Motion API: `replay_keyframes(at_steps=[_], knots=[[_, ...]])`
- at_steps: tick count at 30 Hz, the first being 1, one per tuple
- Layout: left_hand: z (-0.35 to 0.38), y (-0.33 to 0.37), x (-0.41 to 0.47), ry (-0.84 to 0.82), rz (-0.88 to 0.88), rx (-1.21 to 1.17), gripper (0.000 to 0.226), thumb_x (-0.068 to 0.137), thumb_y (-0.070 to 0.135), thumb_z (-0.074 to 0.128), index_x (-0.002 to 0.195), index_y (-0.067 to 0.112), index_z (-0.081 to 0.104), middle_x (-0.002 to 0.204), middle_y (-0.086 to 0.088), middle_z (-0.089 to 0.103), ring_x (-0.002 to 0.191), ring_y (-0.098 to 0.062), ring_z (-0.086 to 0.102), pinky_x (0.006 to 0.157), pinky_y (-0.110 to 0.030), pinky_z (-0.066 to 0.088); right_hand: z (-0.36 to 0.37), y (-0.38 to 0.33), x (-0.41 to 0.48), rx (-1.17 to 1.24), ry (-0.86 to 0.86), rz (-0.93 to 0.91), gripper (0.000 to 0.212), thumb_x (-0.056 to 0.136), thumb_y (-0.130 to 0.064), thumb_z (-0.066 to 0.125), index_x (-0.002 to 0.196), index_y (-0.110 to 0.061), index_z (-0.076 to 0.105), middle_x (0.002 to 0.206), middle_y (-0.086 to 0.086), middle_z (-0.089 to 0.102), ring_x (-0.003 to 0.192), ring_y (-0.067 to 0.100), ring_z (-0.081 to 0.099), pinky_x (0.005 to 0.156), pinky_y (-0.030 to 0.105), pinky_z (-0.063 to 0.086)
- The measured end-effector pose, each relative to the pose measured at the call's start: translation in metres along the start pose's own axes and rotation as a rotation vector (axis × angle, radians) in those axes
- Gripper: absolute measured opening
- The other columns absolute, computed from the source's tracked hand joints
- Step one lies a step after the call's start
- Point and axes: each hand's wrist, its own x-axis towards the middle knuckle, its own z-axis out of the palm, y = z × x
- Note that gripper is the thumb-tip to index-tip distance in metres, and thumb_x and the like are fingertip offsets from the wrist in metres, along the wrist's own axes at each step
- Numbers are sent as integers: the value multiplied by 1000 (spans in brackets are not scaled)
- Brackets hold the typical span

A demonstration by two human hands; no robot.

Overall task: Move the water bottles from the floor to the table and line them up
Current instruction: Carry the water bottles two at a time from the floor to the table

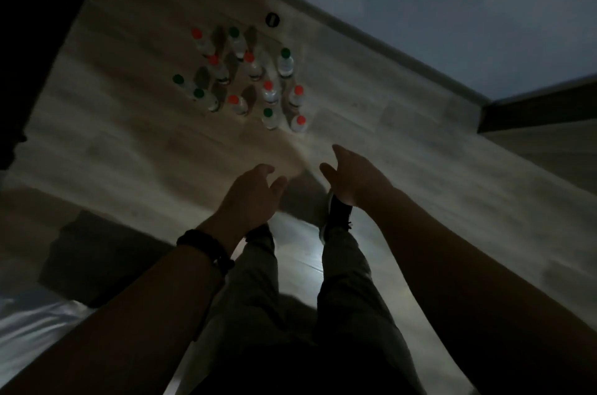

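Several small clear water bottles stand upright in a loose cluster on the pale wooden floor [129, 142], some with red caps, some with green. The nearest are a red-capped bottle [298, 123] and a green-capped bottle [268, 118]. My left hand [250, 197] and my right hand [352, 176] hover side by side above the floor, short of the cluster. Both hold nothing and their fingers are spread. A dark band sits on my left wrist. No table is in view.
A round black object [272, 19] lies on the floor beyond the bottles, near the baseboard of a grey wall [420, 0]. My legs and a dark shoe [339, 210] are below my hands. A dark shape fills the left edge; light fabric lies bottom left.
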Motion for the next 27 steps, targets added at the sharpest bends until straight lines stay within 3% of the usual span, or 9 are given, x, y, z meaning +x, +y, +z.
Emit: replay_keyframes(at_steps=[6, 10, 15, 19, 22, 24, 27], knots=[[11, -42, 51, 0, -2, -2, 49, 102, 42, 55, 142, 13, 51, 142, -11, 58, 127, -29, 55, 92, -27, 37, 71, 8, 40, 79, 23, 30, 67, 106, -48, 45, 161, -16, 23, 161, 11, 38, 146, 30, 40, 115, 44, 34], [41, -71, 93, 33, -6, -48, 48, 101, 41, 57, 139, 12, 54, 142, -8, 58, 127, -27, 56, 94, -25, 38, 123, 30, 85, 103, 31, 21, 63, 105, -46, 48, 156, -15, 31, 155, 12, 46, 139, 31, 47, 104, 38, 39], [82, -111, 158, 94, -43, -125, 47, 101, 43, 56, 140, 16, 54, 141, -7, 59, 126, -26, 56, 100, -31, 42, 170, 62, 161, 93, 86, -10, 55, 104, -43, 53, 148, -12, 43, 146, 13, 54, 128, 30, 54, 89, 32, 36], [96, -128, 218, 171, -46, -157, 42, 100, 44, 56, 129, 15, 62, 129, -11, 66, 118, -31, 61, 101, -40, 49, 186, 75, 226, 92, 102, 14, 63, 103, -46, 54, 152, -10, 37, 145, 16, 54, 129, 32, 53, 96, 35, 40], [96, -131, 264, 215, -39, -200, 21, 101, 38, 54, 93, 20, 62, 105, -10, 68, 100, -31, 64, 86, -42, 50, 193, 80, 277, 134, 97, 58, 75, 101, -50, 56, 157, -9, 29, 149, 17, 51, 134, 33, 51, 106, 40, 42], [95, -134, 292, 256, -26, -224, 24, 99, 33, 54, 77, 23, 54, 82, -2, 59, 78, -20, 57, 68, -37, 46, 198, 79, 305, 189, 111, 71, 77, 99, -50, 59, 156, -8, 30, 150, 17, 50, 133, 33, 52, 103, 38, 43], [90, -141, 332, 270, 20, -69, 20, 100, 31, 51, 85, 18, 56, 77, 3, 49, 67, -11, 44, 71, -36, 37, 205, 81, 347, 336, 168, 51, 69, 96, -43, 67, 150, -8, 40, 145, 17, 55, 126, 34, 56, 98, 34, 45]])
